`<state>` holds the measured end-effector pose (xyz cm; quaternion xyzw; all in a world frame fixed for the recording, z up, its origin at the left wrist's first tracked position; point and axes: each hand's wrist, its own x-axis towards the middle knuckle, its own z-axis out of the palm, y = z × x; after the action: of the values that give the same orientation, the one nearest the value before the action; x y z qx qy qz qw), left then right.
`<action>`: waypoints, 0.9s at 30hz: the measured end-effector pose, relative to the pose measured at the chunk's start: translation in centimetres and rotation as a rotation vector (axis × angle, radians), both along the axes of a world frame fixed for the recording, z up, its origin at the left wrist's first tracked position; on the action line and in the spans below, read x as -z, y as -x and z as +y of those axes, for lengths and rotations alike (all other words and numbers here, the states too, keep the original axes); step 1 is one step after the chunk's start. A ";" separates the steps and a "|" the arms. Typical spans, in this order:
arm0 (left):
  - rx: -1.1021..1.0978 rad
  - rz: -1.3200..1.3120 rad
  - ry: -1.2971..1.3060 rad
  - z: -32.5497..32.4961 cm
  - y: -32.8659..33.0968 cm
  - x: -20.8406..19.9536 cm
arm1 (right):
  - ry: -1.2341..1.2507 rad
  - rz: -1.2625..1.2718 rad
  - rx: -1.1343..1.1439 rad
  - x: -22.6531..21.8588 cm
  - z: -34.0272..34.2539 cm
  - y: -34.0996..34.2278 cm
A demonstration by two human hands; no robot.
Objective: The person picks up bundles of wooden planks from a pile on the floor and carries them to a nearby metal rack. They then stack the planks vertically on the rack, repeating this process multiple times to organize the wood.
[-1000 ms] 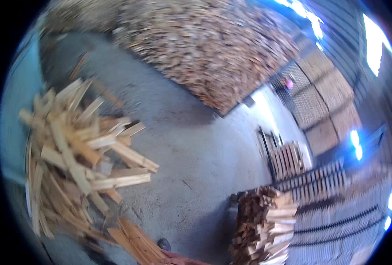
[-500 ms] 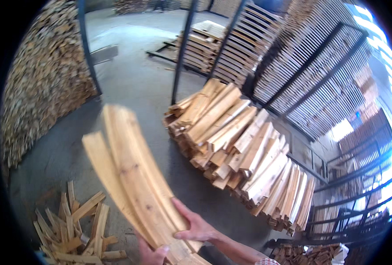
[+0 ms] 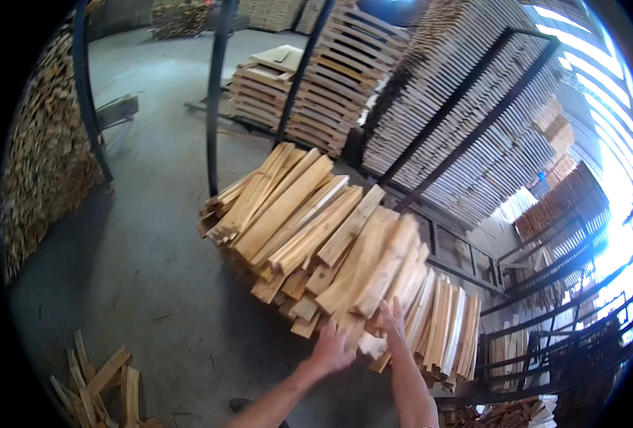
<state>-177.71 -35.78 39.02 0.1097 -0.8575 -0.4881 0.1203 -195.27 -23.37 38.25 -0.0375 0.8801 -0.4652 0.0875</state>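
A long pile of pale wooden boards point(image 3: 288, 221) stretches across the middle, its near ends uneven. On top of it lie a few boards point(image 3: 384, 264), slightly blurred, with their near ends at my hands. My left hand point(image 3: 334, 348) grips the near end of the left board. Close beside it, my right hand point(image 3: 393, 319) is at the near end of the boards on the right, its fingers against the wood. Both forearms reach up from the lower edge. The undersides of the held boards are hidden.
Loose offcuts point(image 3: 99, 389) lie heaped on the floor at lower left. Dark metal posts point(image 3: 216, 100) rise behind the pile. Pallets point(image 3: 341, 78) and tall lumber stacks point(image 3: 466, 128) stand farther back. At left is a high wall of stacked wood point(image 3: 45, 157); metal racks point(image 3: 566, 321) stand at right.
The boards in my hands have moved from above the floor on the left to the top of the pile on the right. Both hands moved right with them, and the view shifted.
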 end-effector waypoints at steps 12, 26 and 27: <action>-0.908 -0.622 -0.738 11.1 -50.1 12.7 | -0.093 -0.319 -1.203 0.7 -6.6 -35.8; -2.465 0.130 -1.457 39.4 -81.1 38.8 | -0.554 0.410 -2.536 44.0 4.2 -82.4; -2.491 0.192 -1.559 41.1 -82.9 39.5 | -0.647 0.283 -2.520 45.5 4.8 -84.0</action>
<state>-94.85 5.36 -0.50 0.7642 0.2731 -0.4057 0.4206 -111.29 -18.60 -7.25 -0.8560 0.3132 0.1749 0.3723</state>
